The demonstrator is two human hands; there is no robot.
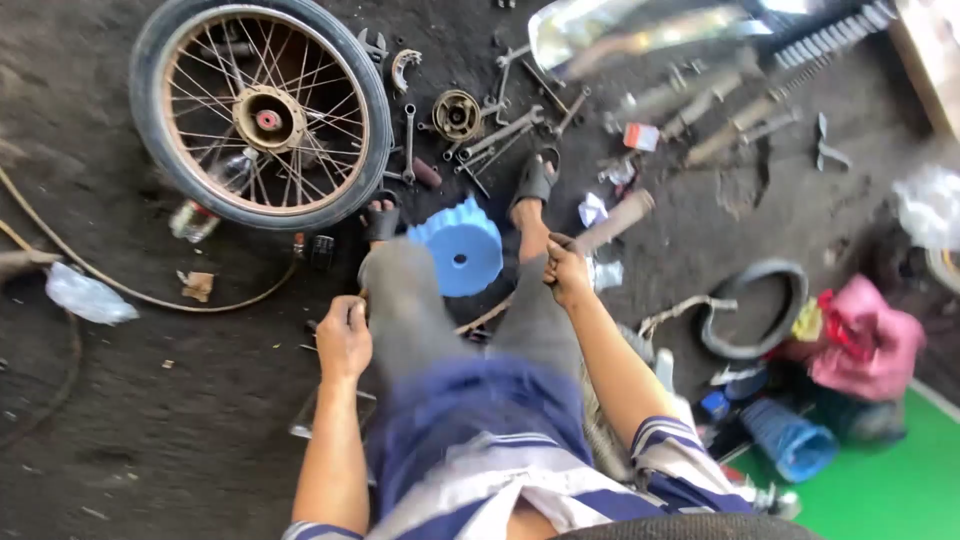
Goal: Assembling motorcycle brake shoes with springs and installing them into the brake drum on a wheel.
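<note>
Your fingers are curled shut on both sides. Those of your right hand (568, 272) close tightly over the upper end of what looks like a thin rod (487, 317), at your right knee. Those of your left hand (345, 335) are folded into a loose fist beside your left knee. The blur hides whether they clamp the rod's other end or something else.

The rod slants down from your right hand and passes under your legs, just on your side of the blue stool (458, 258), which lies on the dirt floor (150, 400) between your shins.

As a judgement, you are at the gripping stage, with the piece held and nothing yet fitted to it. Working it further calls for a firm two-handed hold and room between your knees.

Beyond the stool lie wrenches (408, 140) and a round metal hub (457, 114). The spoked wheel (262, 115) rests beyond it to the left, and a chrome mudguard (640, 30) lies farther off to the right. Right of the stool sit a rubber tyre loop (752, 310) and a pink cloth (865, 340).
</note>
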